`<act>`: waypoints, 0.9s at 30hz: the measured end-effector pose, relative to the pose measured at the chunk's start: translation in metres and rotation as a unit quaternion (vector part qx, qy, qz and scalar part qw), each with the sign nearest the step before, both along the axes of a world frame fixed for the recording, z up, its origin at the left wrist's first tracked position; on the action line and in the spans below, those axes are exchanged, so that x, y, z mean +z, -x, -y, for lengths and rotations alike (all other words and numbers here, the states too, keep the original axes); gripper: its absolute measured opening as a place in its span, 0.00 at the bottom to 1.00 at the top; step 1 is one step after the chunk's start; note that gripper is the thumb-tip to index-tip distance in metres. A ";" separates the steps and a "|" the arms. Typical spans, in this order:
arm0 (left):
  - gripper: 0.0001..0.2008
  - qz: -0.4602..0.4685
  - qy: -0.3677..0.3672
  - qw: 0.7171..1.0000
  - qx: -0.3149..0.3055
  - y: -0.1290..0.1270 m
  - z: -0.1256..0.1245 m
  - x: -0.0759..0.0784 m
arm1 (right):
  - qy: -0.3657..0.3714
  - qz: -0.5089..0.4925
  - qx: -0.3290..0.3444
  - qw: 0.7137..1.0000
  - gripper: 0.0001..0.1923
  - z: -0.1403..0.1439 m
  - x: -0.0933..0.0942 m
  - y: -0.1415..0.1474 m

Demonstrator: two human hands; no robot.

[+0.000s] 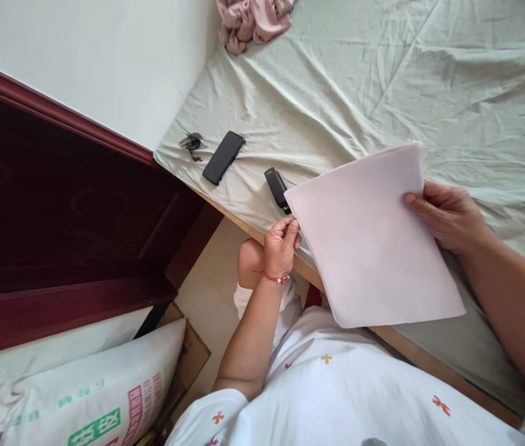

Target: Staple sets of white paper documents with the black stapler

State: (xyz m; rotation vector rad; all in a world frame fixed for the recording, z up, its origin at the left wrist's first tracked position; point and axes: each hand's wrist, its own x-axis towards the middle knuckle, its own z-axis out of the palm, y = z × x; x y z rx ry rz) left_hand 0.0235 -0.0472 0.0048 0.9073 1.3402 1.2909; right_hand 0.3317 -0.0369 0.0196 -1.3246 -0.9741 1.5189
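Stack of white paper [369, 241] held above the near edge of the bed [383, 93], pinched at its left corner by the left hand [281, 244] with fingertips closed together on the sheets, and gripped at its right edge by the right hand [448, 217], thumb on top. Just left of the stack, touching the sheet, a black stapler [276, 188]; farther left, a black phone [223, 157] and keys [191, 144]. Far off, pink cloth [253, 21] bunched by the wall.
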 end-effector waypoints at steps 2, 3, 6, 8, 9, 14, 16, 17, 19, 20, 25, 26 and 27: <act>0.21 0.009 0.004 1.000 0.012 -0.001 0.001 -0.003 | 0.007 -0.006 0.015 1.000 0.15 0.000 -0.001 -0.001; 0.22 0.014 0.006 1.000 0.018 -0.001 0.001 -0.004 | 0.008 -0.008 0.020 1.000 0.15 0.001 -0.001 -0.001; 0.23 0.021 0.000 0.999 0.037 -0.002 0.003 -0.005 | 0.010 -0.009 0.033 0.999 0.15 0.001 -0.002 -0.003; 0.24 0.022 -0.013 0.998 0.052 -0.003 0.004 -0.004 | 0.008 -0.004 0.039 0.999 0.16 0.001 -0.003 -0.004; 0.25 0.022 -0.019 0.998 0.059 -0.004 0.004 -0.004 | 0.007 0.000 0.043 0.999 0.16 0.000 -0.003 -0.004; 0.23 0.020 -0.035 0.997 0.068 -0.004 0.004 -0.005 | -0.003 0.003 0.051 0.999 0.16 0.000 -0.002 -0.004; 0.22 0.019 -0.033 0.997 0.068 -0.003 0.003 -0.008 | -0.004 -0.004 0.052 0.999 0.16 0.000 -0.002 -0.004; 0.21 0.020 -0.033 0.997 0.067 -0.002 0.003 -0.009 | -0.004 -0.005 0.053 0.999 0.16 0.000 -0.002 -0.004; 0.21 0.021 -0.039 0.997 0.064 -0.001 0.003 -0.011 | -0.007 0.004 0.054 0.999 0.15 0.000 -0.002 -0.004; 0.21 0.020 -0.043 0.997 0.059 -0.001 0.004 -0.011 | -0.009 0.011 0.055 0.998 0.15 0.000 -0.002 -0.004; 0.21 -0.012 -0.049 0.999 0.019 0.000 0.010 -0.011 | 0.002 0.031 0.070 0.997 0.18 -0.001 -0.001 -0.004; 0.21 -0.025 -0.051 0.998 0.012 0.000 0.012 -0.011 | 0.004 0.035 0.073 0.997 0.19 -0.001 -0.001 -0.004; 0.21 -0.040 -0.052 0.998 0.008 0.000 0.014 -0.010 | 0.004 0.041 0.074 0.996 0.20 -0.001 -0.001 -0.003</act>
